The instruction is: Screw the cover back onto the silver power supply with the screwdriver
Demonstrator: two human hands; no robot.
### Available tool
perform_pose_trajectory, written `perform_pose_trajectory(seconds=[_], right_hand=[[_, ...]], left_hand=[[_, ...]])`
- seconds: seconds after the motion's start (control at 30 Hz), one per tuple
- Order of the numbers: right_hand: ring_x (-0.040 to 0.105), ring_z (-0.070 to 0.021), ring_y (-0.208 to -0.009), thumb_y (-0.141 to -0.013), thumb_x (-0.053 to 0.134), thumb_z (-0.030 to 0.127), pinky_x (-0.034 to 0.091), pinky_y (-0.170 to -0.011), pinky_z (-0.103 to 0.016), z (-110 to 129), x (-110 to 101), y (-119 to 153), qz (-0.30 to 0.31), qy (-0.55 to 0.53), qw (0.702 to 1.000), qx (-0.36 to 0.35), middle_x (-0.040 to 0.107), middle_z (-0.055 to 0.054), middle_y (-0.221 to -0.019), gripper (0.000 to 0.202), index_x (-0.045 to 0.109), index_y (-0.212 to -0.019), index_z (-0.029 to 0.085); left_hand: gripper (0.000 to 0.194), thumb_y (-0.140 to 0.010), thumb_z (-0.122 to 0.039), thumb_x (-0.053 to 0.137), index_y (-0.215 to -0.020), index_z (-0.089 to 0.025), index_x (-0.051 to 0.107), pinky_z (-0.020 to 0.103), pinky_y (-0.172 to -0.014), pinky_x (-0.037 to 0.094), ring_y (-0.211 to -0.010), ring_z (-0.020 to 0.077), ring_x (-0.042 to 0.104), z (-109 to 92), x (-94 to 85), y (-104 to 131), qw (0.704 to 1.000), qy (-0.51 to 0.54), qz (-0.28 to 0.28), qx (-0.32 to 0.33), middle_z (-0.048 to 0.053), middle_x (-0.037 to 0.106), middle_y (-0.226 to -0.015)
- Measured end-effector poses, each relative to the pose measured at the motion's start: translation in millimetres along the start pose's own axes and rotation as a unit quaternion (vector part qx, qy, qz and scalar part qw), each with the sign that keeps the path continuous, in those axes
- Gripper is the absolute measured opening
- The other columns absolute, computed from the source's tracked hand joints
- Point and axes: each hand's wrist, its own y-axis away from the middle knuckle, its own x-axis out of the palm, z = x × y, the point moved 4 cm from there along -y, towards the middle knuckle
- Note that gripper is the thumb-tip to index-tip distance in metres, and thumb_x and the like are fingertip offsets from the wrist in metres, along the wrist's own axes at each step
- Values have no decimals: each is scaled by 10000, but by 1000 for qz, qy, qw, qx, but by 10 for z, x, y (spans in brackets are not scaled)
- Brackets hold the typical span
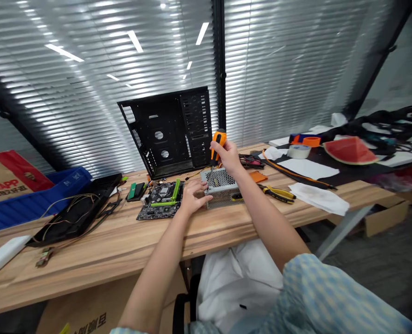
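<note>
An orange and black screwdriver (219,138) stands nearly upright in my right hand (229,155), whose fingers are closed round its handle. Its shaft points down at the left end of a silver perforated metal box (223,178), with the tip at or close to the top surface. My left hand (193,198) rests against the left side of the box, fingers apart, the fingertips near the screwdriver tip. Just left of that hand lies a motherboard (161,199) with bright green slots.
Behind stands an open black computer case (167,132). Yellow-handled pliers (279,195) and white paper (319,198) lie right of the box. A black panel with cables (77,213) and a blue bin (67,185) are at left. A watermelon slice (350,150) sits far right.
</note>
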Motion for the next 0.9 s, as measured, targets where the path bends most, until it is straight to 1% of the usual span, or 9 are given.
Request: perform_pose_trajectory(seconds=[0.13, 0.23, 0.3, 0.37, 0.47, 0.53, 0.67, 0.77, 0.9], right_hand=[[495, -79, -584, -638, 693, 748, 394, -508, -207, 79, 153, 25, 77, 18, 997, 7, 570, 17, -662, 593, 623, -723, 165], [552, -98, -582, -602, 701, 777, 434, -485, -218, 62, 263, 59, 104, -19, 993, 53, 611, 4, -703, 656, 624, -807, 158], [583, -123, -549, -614, 695, 781, 469, -465, -248, 15, 328, 91, 120, -66, 987, 90, 608, 20, -680, 682, 601, -903, 170], [555, -119, -476, -655, 684, 766, 491, -464, -269, -28, 374, 117, 133, -110, 979, 104, 556, 64, -611, 669, 572, -971, 187], [460, -78, -409, -703, 671, 744, 485, -474, -256, -69, 419, 135, 165, -171, 966, 104, 456, 113, -559, 626, 549, -994, 203], [417, -65, -406, -731, 656, 733, 459, -467, -240, -79, 449, 141, 205, -201, 952, 109, 419, 120, -561, 600, 542, -1001, 210], [391, -63, -422, -780, 618, 712, 446, -482, -242, -70, 514, 160, 287, -228, 922, 126, 406, 115, -581, 548, 536, -1003, 218], [405, -69, -433, -801, 598, 669, 444, -483, -245, -66, 538, 166, 282, -208, 928, 128, 420, 105, -599, 495, 533, -992, 217], [448, -89, -463, -782, 563, 486, 446, -470, -253, -74, 533, 186, 228, -187, 951, 97, 475, 80, -634, 366, 538, -1019, 208]], left_hand=[[303, -690, -428, 841, -815, -187, 705, 488, -909, 547, -1009, 293, 693, -13, -7, 0, 1000, 1, -6, 6, 127, 753, -996], [302, -697, -427, 837, -808, -182, 699, 482, -909, 547, -1002, 290, 694, -20, -10, 3, 1000, 0, -8, 10, 131, 751, -998], [301, -702, -427, 831, -803, -180, 692, 475, -899, 549, -989, 284, 695, -20, -9, 5, 1000, -4, -7, 13, 134, 748, -1001], [301, -700, -427, 829, -797, -181, 685, 473, -894, 550, -987, 283, 693, -14, -10, 7, 1000, -7, -7, 14, 134, 746, -1001], [307, -686, -434, 832, -786, -188, 679, 480, -900, 546, -997, 288, 690, 10, -11, 11, 1000, -10, -8, 5, 128, 746, -992], [307, -683, -438, 833, -778, -190, 679, 484, -906, 542, -1000, 291, 689, 28, -8, 13, 1000, -10, -7, -3, 127, 744, -989], [314, -689, -453, 829, -769, -186, 684, 487, -911, 537, -1002, 293, 686, 49, -1, 10, 1000, -2, 0, -12, 136, 739, -995], [326, -689, -476, 822, -743, -191, 673, 491, -909, 535, -996, 293, 686, 50, 3, 4, 1000, -4, 4, -19, 123, 740, -963], [315, -695, -462, 817, -745, -197, 656, 479, -896, 538, -977, 285, 686, 10, -5, -2, 1000, -3, 0, -7, 107, 738, -930]])
